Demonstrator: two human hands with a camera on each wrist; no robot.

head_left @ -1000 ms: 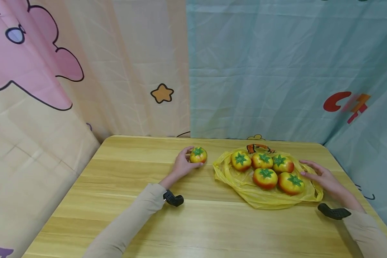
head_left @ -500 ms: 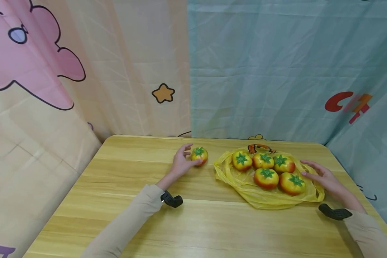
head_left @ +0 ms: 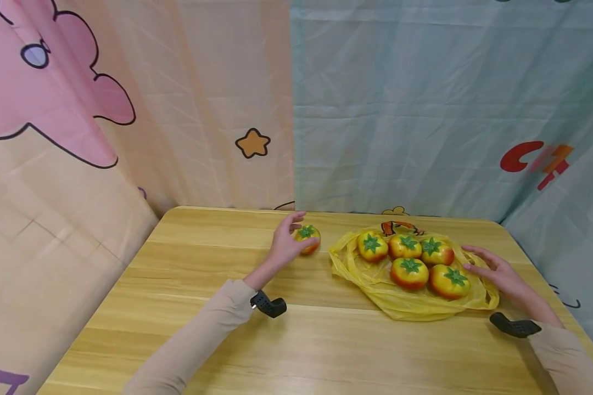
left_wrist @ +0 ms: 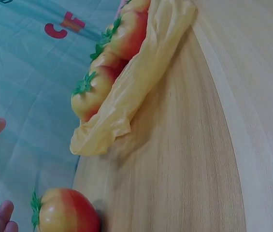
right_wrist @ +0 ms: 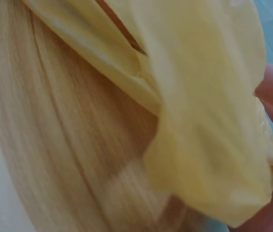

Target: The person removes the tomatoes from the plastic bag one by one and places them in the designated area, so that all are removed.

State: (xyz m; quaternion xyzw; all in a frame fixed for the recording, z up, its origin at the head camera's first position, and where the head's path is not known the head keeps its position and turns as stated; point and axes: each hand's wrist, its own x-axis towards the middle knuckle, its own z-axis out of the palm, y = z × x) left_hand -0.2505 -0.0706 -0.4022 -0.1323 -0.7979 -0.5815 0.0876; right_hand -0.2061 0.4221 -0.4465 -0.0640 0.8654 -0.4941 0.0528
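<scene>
A yellow-red tomato [head_left: 308,235] with a green star-shaped top stands on the wooden table, left of the bag. Over and beside it is my left hand [head_left: 285,244], its fingers spread; the thumb overlaps the tomato in the head view. In the left wrist view the fingertips [left_wrist: 1,216] show apart from this tomato [left_wrist: 68,210]. Several matching tomatoes [head_left: 409,273] sit together on a spread yellow plastic bag [head_left: 400,308]. At the bag's right edge rests my right hand [head_left: 504,278], fingers and thumb parted. Loose plastic [right_wrist: 204,106] partly hides that hand in the right wrist view.
The wooden table [head_left: 296,351] ends at a back edge against printed curtains [head_left: 400,109]. Curtains also hang along the left and right sides. Black wrist mounts [head_left: 269,304] stick out below both hands.
My left hand's fingers have spread and come off the tomato, and the hand has lifted slightly. The tomato stays in place on the table. The right hand has hardly moved.
</scene>
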